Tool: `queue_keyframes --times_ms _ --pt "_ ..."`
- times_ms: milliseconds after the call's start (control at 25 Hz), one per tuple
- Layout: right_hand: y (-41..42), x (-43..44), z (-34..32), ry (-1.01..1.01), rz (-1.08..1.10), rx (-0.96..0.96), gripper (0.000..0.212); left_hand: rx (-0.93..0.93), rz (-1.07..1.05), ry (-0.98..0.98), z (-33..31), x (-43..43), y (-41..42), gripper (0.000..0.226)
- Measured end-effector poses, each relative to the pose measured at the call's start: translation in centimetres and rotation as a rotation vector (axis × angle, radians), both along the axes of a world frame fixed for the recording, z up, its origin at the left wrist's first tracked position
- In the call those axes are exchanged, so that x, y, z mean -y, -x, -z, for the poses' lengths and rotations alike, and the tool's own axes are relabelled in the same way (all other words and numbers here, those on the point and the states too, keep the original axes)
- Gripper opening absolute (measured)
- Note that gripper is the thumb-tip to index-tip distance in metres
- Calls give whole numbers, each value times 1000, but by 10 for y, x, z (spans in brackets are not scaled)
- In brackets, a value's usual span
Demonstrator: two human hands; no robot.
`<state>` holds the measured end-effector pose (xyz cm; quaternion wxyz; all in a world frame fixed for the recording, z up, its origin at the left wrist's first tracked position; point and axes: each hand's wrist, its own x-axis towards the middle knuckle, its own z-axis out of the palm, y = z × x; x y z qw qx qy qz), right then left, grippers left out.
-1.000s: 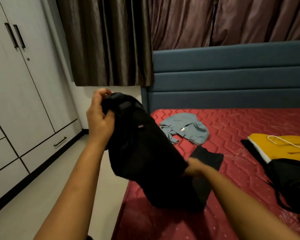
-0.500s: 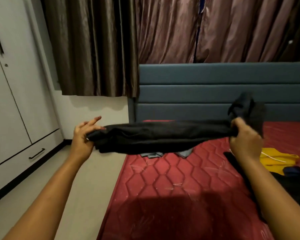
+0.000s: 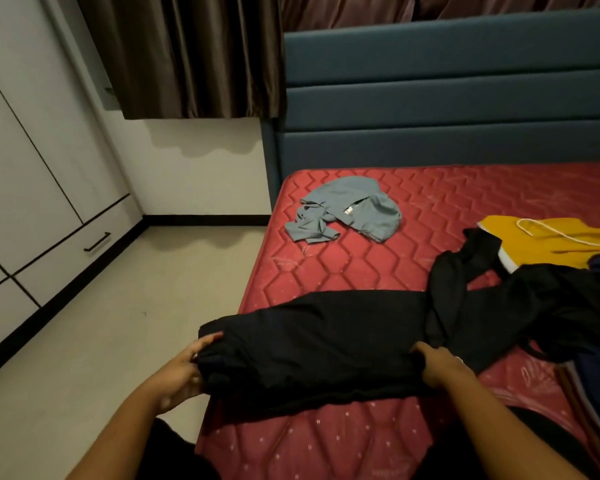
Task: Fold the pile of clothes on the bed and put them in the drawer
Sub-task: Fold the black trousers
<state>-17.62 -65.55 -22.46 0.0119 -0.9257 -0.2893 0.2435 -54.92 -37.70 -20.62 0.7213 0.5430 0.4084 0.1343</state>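
Change: black garment [image 3: 326,341], probably trousers, is no longer stretched mid-air; it now lies on the bed [image 3: 361,265]. Curled fingers [image 3: 207,342] of left hand [image 3: 182,370] and right hand [image 3: 439,368] grasp it, fabric spanning between them. Fold next; drawer [image 3: 73,252] off left, shut.

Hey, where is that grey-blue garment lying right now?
In the head view, the grey-blue garment lies crumpled on the red mattress near its far left corner, below the blue headboard, beyond the black garment and left of the yellow garment.

Red quilted bed [image 3: 378,268], black garment [image 3: 326,341] across front edge, grey-blue top [image 3: 361,209] far L, yellow garment [image 3: 551,244] R
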Motion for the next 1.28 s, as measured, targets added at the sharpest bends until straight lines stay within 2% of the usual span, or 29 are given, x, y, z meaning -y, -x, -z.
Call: queue_keyframes --times_ms 80,120,160,200,240,280,320,400,480,520,600,720,760,840,920,1000,1160,1280 --pt "-2 2 8 -17 51 -43 44 162 -191 315 -5 -1 -1 56" --pt "-3 1 11 -37 81 -50 41 185 -270 381 -5 1 -3 44" --pt "-3 0 10 -47 110 -44 39 150 -332 367 -6 5 -9 33" --pt "-4 -1 11 -56 138 -30 39 90 -370 299 -2 11 -17 26" --pt "-3 -3 11 -71 165 -18 40 36 -372 211 2 16 -25 30" --pt "-3 -4 11 -91 190 -11 42 -9 -368 128 3 22 -31 43" --pt "-3 -5 11 -109 210 -5 47 -23 -352 49 1 26 -36 52" --pt "-3 -4 11 -120 239 12 53 -9 -261 -161 -10 21 -34 51" --pt "-4 -3 10 -106 253 46 46 -8 -170 -418 -26 6 -25 49" --pt "-4 -4 10 -94 248 56 42 -62 -156 -556 -34 -4 -20 49" --pt "4 -10 9 -68 214 50 41 -349 -126 -813 -35 -24 -13 50" --pt "18 -18 8 -16 140 74 45 -906 129 -819 -15 -14 -22 65" --pt "20 -20 9 -14 127 92 49 -1001 226 -871 -9 1 -33 66" --pt "20 -21 9 -27 132 72 58 -942 425 -1028 8 33 -60 67" --pt "17 -21 10 -45 155 -24 64 -831 599 -1084 22 66 -90 66" --pt "15 -21 9 -76 200 -109 66 -776 682 -1132 34 93 -119 64" --pt "13 -22 7 -154 283 -5 53 -684 804 -1210 41 130 -167 57" --pt "8 -26 5 -227 303 -72 48 -649 897 -1206 40 148 -200 55"
